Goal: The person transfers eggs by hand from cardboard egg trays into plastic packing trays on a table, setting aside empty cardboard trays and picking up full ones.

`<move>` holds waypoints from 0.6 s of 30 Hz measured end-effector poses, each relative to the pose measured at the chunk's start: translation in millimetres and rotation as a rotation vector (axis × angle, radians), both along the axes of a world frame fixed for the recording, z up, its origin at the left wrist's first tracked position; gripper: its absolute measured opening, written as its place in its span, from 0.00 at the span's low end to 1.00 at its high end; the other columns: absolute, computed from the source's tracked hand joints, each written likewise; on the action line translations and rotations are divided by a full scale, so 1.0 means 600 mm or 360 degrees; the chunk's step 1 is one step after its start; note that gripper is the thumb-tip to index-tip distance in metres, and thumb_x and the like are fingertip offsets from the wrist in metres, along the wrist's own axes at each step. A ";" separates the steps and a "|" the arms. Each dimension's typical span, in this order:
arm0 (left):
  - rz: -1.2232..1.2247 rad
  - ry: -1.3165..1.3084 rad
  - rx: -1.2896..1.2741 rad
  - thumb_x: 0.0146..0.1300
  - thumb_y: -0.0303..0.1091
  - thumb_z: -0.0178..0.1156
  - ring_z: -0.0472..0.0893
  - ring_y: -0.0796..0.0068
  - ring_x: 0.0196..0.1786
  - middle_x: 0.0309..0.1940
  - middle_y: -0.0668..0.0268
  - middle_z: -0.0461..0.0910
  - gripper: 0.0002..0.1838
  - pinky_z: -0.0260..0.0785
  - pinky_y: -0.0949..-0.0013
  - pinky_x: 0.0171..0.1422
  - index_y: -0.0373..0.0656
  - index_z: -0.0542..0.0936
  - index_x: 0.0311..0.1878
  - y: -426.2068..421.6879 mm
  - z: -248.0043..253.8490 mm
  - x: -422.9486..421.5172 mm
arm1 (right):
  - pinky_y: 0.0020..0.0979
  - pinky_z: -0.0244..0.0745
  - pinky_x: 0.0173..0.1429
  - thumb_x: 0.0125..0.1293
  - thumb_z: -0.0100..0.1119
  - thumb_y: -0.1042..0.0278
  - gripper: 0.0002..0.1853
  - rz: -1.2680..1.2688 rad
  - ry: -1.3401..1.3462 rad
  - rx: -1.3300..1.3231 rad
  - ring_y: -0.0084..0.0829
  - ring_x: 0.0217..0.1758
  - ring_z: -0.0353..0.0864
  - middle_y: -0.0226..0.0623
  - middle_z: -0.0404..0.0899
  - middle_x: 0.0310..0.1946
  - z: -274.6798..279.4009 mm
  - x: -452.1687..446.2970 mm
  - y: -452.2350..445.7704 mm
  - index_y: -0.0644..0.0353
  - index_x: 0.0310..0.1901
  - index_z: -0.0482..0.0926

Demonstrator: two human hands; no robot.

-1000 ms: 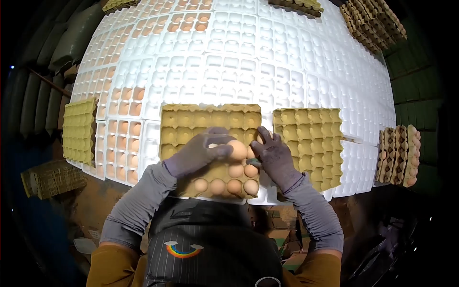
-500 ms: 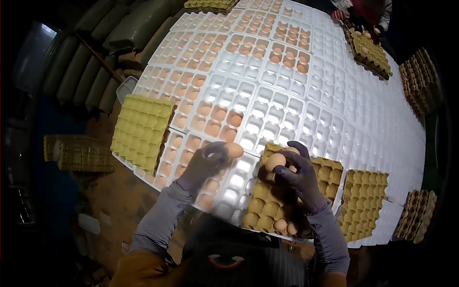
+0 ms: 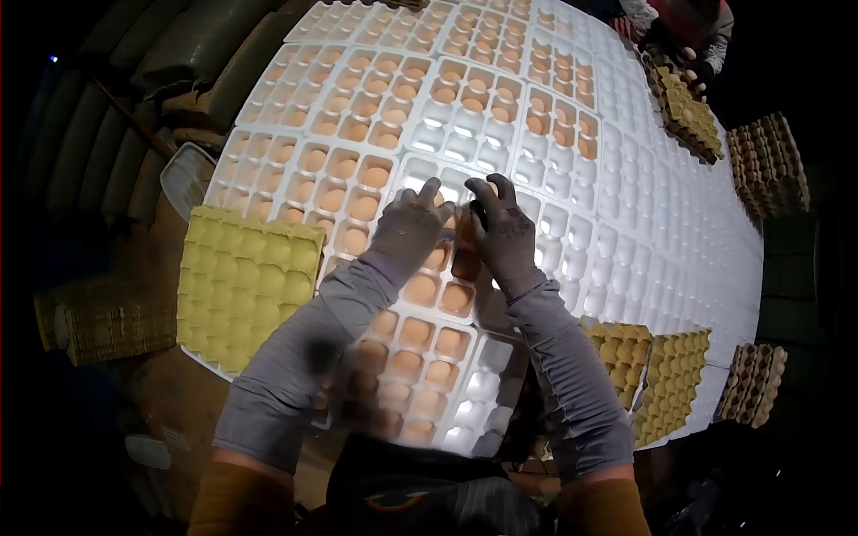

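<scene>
Both my hands wear grey gloves and reach over a white moulded tray with rows of square cells. My left hand curls its fingers around a brown egg, low over the cells. Beside it, my right hand has thumb and fingers bent about another egg, mostly covered by the fingers. Brown eggs fill the cells just below my hands and to the left. Cells farther right hold no eggs. My right forearm hides much of the pulp egg flat near the table's front.
A yellow pulp flat stack lies at left, another pulp flat at right front. Across the table, a person's gloved hand is at a flat. Stacked flats, sacks and a white bin surround the table.
Both hands have moved forward with eggs, from near the pulp flat to the white cells farther in. The right hand has swung left, closer to the left hand. The view has shifted.
</scene>
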State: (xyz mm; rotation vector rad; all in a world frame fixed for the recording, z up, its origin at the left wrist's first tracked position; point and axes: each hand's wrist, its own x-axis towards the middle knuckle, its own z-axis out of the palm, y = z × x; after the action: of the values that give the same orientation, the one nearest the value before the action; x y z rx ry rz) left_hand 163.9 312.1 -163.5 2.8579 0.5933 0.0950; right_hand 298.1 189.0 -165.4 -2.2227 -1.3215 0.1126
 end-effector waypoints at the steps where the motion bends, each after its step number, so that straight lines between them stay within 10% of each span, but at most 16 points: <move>1: -0.0013 -0.0004 -0.0011 0.67 0.51 0.64 0.79 0.53 0.58 0.70 0.54 0.70 0.24 0.75 0.54 0.61 0.52 0.80 0.62 0.001 -0.003 -0.001 | 0.43 0.82 0.51 0.66 0.64 0.64 0.21 0.0007 0.0112 0.0000 0.43 0.52 0.85 0.36 0.74 0.62 -0.005 0.007 0.017 0.42 0.61 0.77; 12: 0.0435 -0.0729 -0.1106 0.65 0.37 0.67 0.81 0.51 0.61 0.62 0.54 0.79 0.26 0.73 0.61 0.67 0.43 0.78 0.66 0.089 0.011 0.026 | 0.40 0.66 0.69 0.65 0.61 0.70 0.26 -0.0044 -0.0044 0.0238 0.45 0.59 0.74 0.37 0.78 0.52 -0.058 0.043 0.081 0.48 0.65 0.74; 15: 0.0310 -0.1065 -0.1164 0.71 0.42 0.60 0.75 0.54 0.69 0.66 0.52 0.75 0.28 0.65 0.56 0.75 0.43 0.72 0.72 0.100 -0.066 0.083 | 0.40 0.71 0.67 0.64 0.51 0.83 0.29 -0.0097 0.0699 0.0652 0.41 0.58 0.78 0.42 0.77 0.55 -0.040 0.030 0.041 0.53 0.68 0.72; 18: 0.0281 -0.0667 -0.0192 0.77 0.40 0.50 0.66 0.52 0.76 0.69 0.50 0.70 0.28 0.43 0.44 0.83 0.47 0.63 0.77 0.093 -0.093 0.098 | 0.35 0.73 0.66 0.67 0.48 0.84 0.26 -0.0142 0.1005 0.0836 0.37 0.59 0.79 0.43 0.77 0.59 0.040 -0.004 -0.055 0.60 0.67 0.72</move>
State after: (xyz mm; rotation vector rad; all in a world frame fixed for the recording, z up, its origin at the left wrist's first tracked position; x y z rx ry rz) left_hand 222.8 368.1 -219.4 2.5513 0.7264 0.6436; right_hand 295.8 156.3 -141.5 -1.6032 -0.7857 0.3567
